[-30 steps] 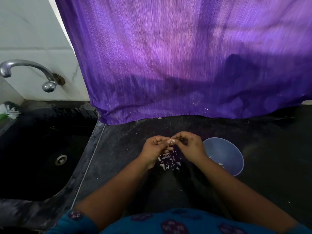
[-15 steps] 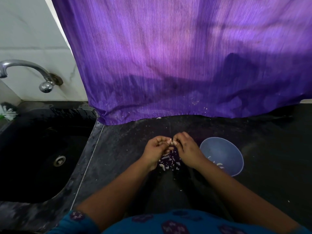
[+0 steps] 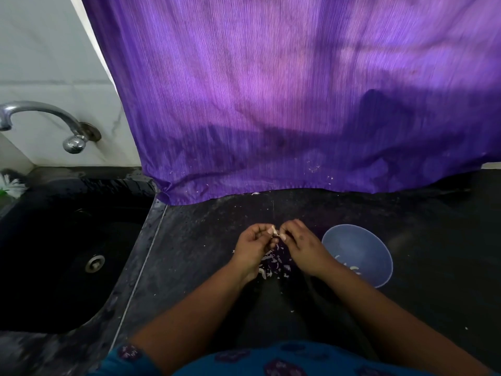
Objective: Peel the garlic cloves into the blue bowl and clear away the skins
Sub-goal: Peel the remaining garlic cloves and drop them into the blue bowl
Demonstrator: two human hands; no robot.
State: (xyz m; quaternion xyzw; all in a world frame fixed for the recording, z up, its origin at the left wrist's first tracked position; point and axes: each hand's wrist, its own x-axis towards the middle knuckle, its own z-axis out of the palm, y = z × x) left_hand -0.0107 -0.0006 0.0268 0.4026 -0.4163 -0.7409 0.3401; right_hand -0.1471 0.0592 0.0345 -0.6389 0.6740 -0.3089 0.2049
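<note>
A small pale garlic clove is pinched between the fingertips of my left hand and my right hand, which meet over the dark counter. Below the hands lies a pile of purple-white garlic skins. The blue bowl stands just right of my right hand, with a few pale peeled cloves in its bottom. Most of the held clove is hidden by my fingers.
A black sink with a metal drain fills the left side, a chrome tap above it. A purple cloth hangs down onto the back of the black counter. Small skin flecks are scattered around.
Both hands stay together on the clove with only slight finger movement. The view has shifted a little.
</note>
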